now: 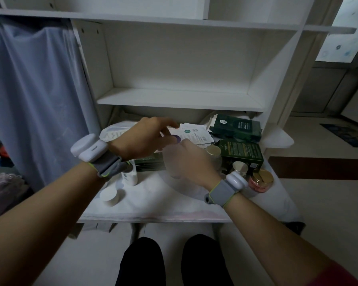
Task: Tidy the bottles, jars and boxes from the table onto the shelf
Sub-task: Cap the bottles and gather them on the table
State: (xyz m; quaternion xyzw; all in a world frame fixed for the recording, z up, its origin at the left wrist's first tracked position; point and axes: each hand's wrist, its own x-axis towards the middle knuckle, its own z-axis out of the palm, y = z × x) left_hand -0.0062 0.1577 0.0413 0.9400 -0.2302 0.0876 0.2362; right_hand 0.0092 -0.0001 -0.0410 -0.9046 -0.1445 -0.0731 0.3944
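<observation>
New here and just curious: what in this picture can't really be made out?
From the head view, the only one:
- the right hand: motion blur, so its grip is unclear.
- a small purple thing: mostly hidden between the hands, so it is unclear whether the left hand holds it.
- a dark green box: largely covered by both hands.
- print on the sachets: too small to read.
</observation>
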